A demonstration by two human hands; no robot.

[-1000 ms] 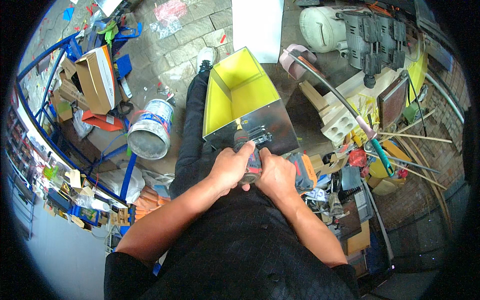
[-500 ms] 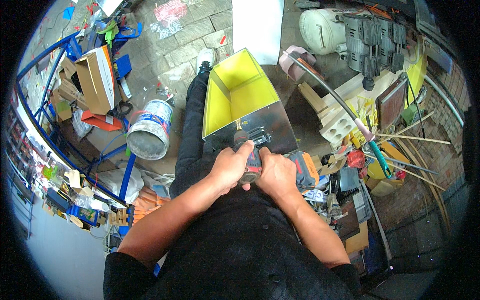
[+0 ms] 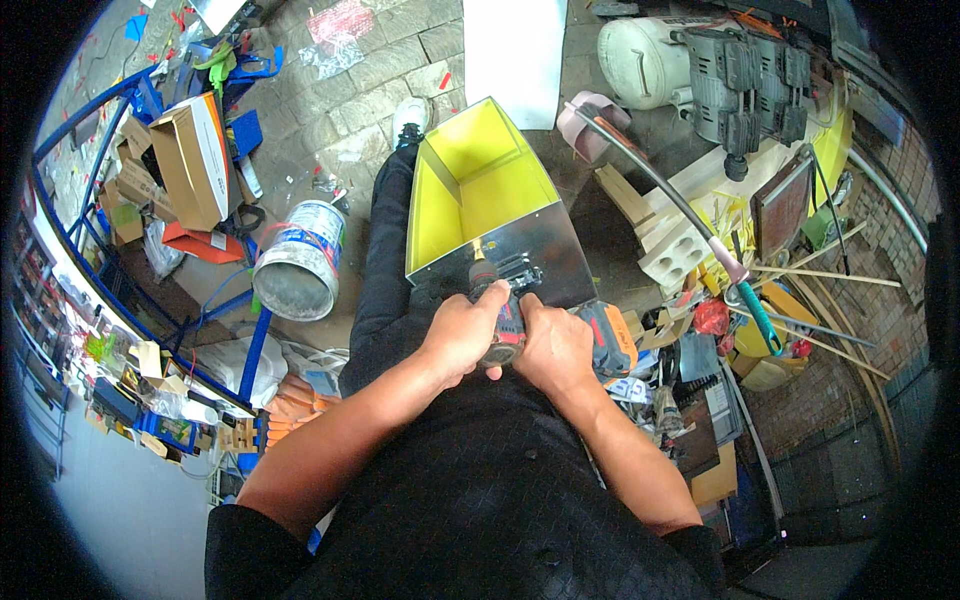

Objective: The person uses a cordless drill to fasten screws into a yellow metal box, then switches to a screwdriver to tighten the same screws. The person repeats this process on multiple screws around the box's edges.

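Note:
Both my hands are closed round a cordless drill [image 3: 484, 271] with a dark and red body. My left hand [image 3: 462, 334] wraps its left side, thumb along the top. On the other side my right hand [image 3: 554, 342] grips it, with the orange and black battery [image 3: 608, 341] sticking out to the right. The brass-coloured bit [image 3: 478, 247] meets or nearly meets the dark near panel of an open box [image 3: 560, 236], by its upper edge; contact is too small to tell. Yellow lines the box inside. A black latch-like fitting [image 3: 520, 270] sits beside the drill, partly hidden.
A white paint bucket [image 3: 299, 262] lies left of my leg. Further left, cardboard boxes [image 3: 190, 160] fill a blue frame [image 3: 256, 352]. At right are a compressor [image 3: 650, 62], a long-handled tool [image 3: 672, 192] and wood pieces. A white sheet [image 3: 512, 60] lies beyond the box.

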